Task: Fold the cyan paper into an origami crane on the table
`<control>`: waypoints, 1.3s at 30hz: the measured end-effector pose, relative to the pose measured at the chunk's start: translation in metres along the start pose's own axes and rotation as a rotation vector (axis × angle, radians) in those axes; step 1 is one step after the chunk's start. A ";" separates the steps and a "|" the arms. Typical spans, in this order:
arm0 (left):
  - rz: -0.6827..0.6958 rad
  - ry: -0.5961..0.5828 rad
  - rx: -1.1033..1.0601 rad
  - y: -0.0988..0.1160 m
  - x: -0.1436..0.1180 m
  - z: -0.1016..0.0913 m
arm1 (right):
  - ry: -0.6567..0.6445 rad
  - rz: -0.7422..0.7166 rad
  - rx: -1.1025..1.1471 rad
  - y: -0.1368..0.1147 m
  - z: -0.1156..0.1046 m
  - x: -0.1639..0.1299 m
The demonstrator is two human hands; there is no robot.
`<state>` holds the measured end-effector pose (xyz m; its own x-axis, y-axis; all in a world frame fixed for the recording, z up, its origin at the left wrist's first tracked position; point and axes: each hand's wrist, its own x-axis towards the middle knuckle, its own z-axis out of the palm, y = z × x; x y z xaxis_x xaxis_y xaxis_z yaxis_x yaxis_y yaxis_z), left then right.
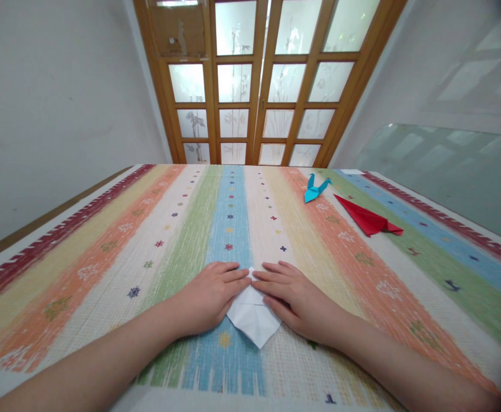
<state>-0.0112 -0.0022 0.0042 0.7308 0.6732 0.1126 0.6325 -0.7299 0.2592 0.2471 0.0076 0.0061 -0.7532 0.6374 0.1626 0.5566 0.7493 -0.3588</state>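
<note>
A small sheet of white folded paper [257, 320] lies on the tablecloth close in front of me, its pointed bottom corner towards me and creases across its face. From the left side, my left hand [216, 294] grips its upper edge, the fingers pressed together near the top tip. My right hand [295, 294] holds the opposite edge, fingertips almost meeting those of the left hand and the thumb resting lower on the paper. Both hands cover parts of the paper's sides.
A blue origami crane [314, 190] and a red folded paper plane [368, 217] lie at the far right of the striped tablecloth [182, 234]. Wooden glass-paned doors [257, 83] stand beyond the table. A glass panel [448, 171] leans on the right wall.
</note>
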 end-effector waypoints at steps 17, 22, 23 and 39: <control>-0.070 0.026 0.036 -0.002 0.005 0.009 | 0.004 -0.037 0.003 0.000 -0.005 0.003; -0.132 0.026 0.044 -0.002 0.009 0.009 | 0.013 -0.054 0.028 -0.004 -0.010 0.001; -0.141 0.024 0.044 -0.001 0.010 0.009 | 0.012 -0.061 0.027 -0.005 -0.011 0.002; -0.076 0.043 0.050 0.002 0.002 0.003 | -0.019 -0.153 0.014 0.006 -0.021 -0.003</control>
<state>-0.0081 -0.0027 0.0018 0.6694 0.7303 0.1360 0.6983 -0.6811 0.2203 0.2598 0.0136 0.0226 -0.8353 0.5125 0.1988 0.4302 0.8346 -0.3441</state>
